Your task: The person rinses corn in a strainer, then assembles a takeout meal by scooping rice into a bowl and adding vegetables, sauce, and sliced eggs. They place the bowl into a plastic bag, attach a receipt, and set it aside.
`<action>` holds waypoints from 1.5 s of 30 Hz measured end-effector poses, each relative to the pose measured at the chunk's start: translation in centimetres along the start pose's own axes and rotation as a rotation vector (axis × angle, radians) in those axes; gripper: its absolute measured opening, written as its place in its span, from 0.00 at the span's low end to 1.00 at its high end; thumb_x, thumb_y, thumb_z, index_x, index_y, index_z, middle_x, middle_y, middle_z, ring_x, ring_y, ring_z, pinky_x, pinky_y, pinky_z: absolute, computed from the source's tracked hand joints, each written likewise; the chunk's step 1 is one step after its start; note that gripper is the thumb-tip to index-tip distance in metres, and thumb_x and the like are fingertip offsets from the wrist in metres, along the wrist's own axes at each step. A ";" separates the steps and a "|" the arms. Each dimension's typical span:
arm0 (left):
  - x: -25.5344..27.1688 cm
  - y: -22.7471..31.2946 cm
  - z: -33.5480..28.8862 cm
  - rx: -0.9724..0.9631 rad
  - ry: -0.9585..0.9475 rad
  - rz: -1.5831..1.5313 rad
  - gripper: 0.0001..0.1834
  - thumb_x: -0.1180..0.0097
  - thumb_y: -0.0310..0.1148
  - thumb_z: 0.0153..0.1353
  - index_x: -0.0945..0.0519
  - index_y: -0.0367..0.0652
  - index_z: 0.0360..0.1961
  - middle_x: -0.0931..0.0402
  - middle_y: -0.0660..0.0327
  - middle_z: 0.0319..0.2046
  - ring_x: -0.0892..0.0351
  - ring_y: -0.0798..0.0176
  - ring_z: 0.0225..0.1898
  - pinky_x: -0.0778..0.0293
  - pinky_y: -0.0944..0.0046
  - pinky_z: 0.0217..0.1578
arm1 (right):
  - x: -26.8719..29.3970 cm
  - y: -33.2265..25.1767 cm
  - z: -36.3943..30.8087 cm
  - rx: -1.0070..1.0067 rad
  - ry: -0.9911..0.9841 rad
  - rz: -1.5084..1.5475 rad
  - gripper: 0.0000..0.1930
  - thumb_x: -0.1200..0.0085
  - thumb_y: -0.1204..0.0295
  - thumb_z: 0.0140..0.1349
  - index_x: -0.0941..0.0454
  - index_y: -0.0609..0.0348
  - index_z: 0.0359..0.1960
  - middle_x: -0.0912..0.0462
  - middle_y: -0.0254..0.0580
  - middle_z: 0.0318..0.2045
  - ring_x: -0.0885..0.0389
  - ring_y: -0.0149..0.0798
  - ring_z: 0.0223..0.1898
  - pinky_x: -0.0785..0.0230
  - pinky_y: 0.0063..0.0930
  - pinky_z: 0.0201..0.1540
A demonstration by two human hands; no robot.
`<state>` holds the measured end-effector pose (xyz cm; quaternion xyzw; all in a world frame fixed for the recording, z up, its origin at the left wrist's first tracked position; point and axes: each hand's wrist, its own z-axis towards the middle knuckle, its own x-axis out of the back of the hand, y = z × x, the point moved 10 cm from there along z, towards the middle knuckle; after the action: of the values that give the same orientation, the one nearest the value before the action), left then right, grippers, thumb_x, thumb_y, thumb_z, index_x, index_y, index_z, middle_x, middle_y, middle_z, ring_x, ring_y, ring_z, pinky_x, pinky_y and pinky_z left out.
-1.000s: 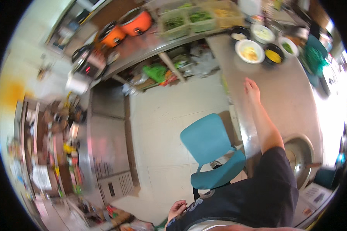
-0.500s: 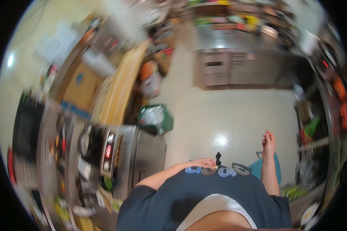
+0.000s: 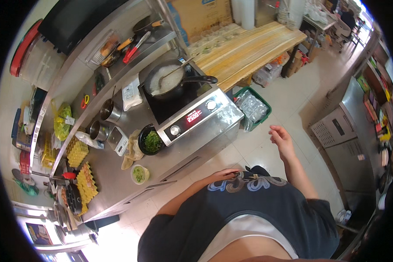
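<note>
My left hand rests against the front of my dark shirt, its fingers drawn together; whatever they may hold is hidden. My right hand hangs in the air over the floor, loosely curled with the fingers apart and nothing in it. To the left, a black frying pan sits on an induction cooker whose display glows red. White, foamy liquid fills the pan, and a spoon leans in it. Beside the cooker stands a black bowl of chopped greens. A white tub of pale green pieces stands nearer to me.
Steel pots, a small scale and yellow egg trays line the steel counter. Beyond the cooker is a wooden table, with a green bin on the floor near it. A steel cabinet stands at right.
My view has turned left, bringing the cooker and counter closer to the middle and sharpening from a blur. My right hand stays raised; my left hand stays at my shirt front.
</note>
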<state>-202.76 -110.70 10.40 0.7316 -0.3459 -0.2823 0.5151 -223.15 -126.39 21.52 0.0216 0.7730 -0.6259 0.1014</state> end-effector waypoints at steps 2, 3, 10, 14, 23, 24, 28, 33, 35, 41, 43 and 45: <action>3.0 -0.1 -1.3 -0.007 0.228 0.001 0.24 0.52 0.35 0.68 0.36 0.41 0.63 0.32 0.59 0.56 0.30 0.66 0.53 0.33 0.69 0.52 | -3.6 -1.6 3.9 0.009 -0.134 -0.047 0.11 0.52 0.69 0.66 0.26 0.56 0.47 0.23 0.29 0.34 0.30 0.23 0.31 0.37 0.17 0.35; 4.0 -0.8 -2.4 0.053 0.329 -0.037 0.24 0.52 0.36 0.67 0.36 0.42 0.62 0.31 0.59 0.55 0.30 0.67 0.53 0.33 0.69 0.52 | -4.8 -2.2 5.8 0.001 -0.164 -0.040 0.11 0.52 0.69 0.66 0.26 0.56 0.47 0.23 0.29 0.34 0.30 0.23 0.31 0.36 0.17 0.35; 9.1 -1.6 -5.5 0.311 0.949 -0.294 0.22 0.50 0.38 0.66 0.31 0.43 0.59 0.26 0.61 0.48 0.28 0.68 0.49 0.32 0.69 0.50 | -11.8 -3.6 18.0 -0.055 -0.443 0.038 0.12 0.52 0.71 0.66 0.29 0.56 0.50 0.23 0.32 0.35 0.30 0.23 0.32 0.36 0.16 0.36; 10.8 -0.8 -5.4 0.365 1.353 -0.555 0.21 0.50 0.42 0.66 0.29 0.44 0.56 0.25 0.62 0.44 0.26 0.70 0.45 0.31 0.71 0.42 | -16.4 -5.1 24.3 -0.083 -0.688 0.084 0.20 0.50 0.75 0.63 0.36 0.58 0.57 0.24 0.33 0.35 0.29 0.24 0.34 0.36 0.18 0.39; 8.5 -2.0 -3.4 0.409 1.814 -0.761 0.21 0.49 0.42 0.64 0.27 0.42 0.54 0.23 0.62 0.41 0.25 0.68 0.42 0.30 0.68 0.39 | -31.2 -10.7 30.5 0.216 -1.177 -0.114 0.34 0.42 0.82 0.55 0.41 0.49 0.63 0.28 0.30 0.37 0.32 0.23 0.34 0.35 0.17 0.39; 7.7 -2.7 -3.4 0.376 1.874 -0.805 0.21 0.49 0.42 0.64 0.27 0.42 0.54 0.23 0.62 0.41 0.24 0.67 0.42 0.30 0.68 0.38 | -33.0 -11.2 30.0 0.254 -1.246 -0.153 0.35 0.41 0.81 0.54 0.41 0.47 0.63 0.29 0.30 0.36 0.31 0.23 0.33 0.35 0.17 0.37; 1.9 -8.1 -2.7 0.423 2.025 -1.120 0.22 0.48 0.44 0.64 0.26 0.42 0.53 0.22 0.61 0.40 0.23 0.64 0.40 0.28 0.64 0.37 | -38.5 -14.1 26.8 0.822 -1.439 -0.517 0.16 0.41 0.73 0.57 0.23 0.44 0.48 0.24 0.33 0.30 0.27 0.31 0.30 0.32 0.23 0.35; -7.0 -14.0 -1.3 0.598 2.068 -1.271 0.22 0.49 0.45 0.63 0.26 0.41 0.52 0.22 0.61 0.40 0.22 0.62 0.38 0.27 0.62 0.35 | -41.0 -18.5 27.7 1.160 -1.231 -0.564 0.07 0.47 0.65 0.61 0.19 0.50 0.36 0.20 0.38 0.31 0.23 0.46 0.35 0.30 0.31 0.36; -10.7 -15.2 -0.3 0.663 2.078 -1.311 0.22 0.49 0.46 0.63 0.26 0.42 0.52 0.23 0.61 0.40 0.22 0.62 0.38 0.28 0.62 0.35 | -41.1 -18.6 29.9 1.012 -1.170 -0.575 0.07 0.48 0.66 0.62 0.19 0.51 0.36 0.20 0.38 0.31 0.22 0.44 0.32 0.30 0.30 0.36; -13.5 -16.6 1.3 0.701 2.074 -1.375 0.22 0.49 0.46 0.62 0.26 0.42 0.51 0.23 0.61 0.40 0.22 0.62 0.37 0.28 0.61 0.34 | -39.2 -13.1 32.0 0.151 -1.320 -0.404 0.12 0.55 0.69 0.69 0.23 0.61 0.47 0.20 0.35 0.34 0.23 0.25 0.35 0.29 0.18 0.38; -11.4 -16.8 0.7 0.674 2.055 -1.360 0.22 0.49 0.46 0.62 0.26 0.42 0.51 0.23 0.61 0.40 0.22 0.62 0.37 0.29 0.61 0.33 | -38.4 -13.6 31.3 0.177 -1.324 -0.363 0.12 0.54 0.70 0.68 0.24 0.61 0.49 0.20 0.36 0.36 0.23 0.25 0.37 0.29 0.18 0.40; -8.4 -16.9 -0.5 0.640 2.042 -1.325 0.23 0.49 0.46 0.62 0.26 0.42 0.51 0.24 0.61 0.40 0.22 0.62 0.37 0.29 0.61 0.33 | -37.6 -14.5 30.9 0.208 -1.290 -0.391 0.12 0.51 0.73 0.66 0.23 0.60 0.49 0.19 0.38 0.39 0.21 0.28 0.39 0.28 0.20 0.41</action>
<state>-203.80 -99.80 -5.00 0.7408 0.5895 0.3037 0.1069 -184.68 -156.01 36.34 -0.4862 0.4835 -0.5913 0.4245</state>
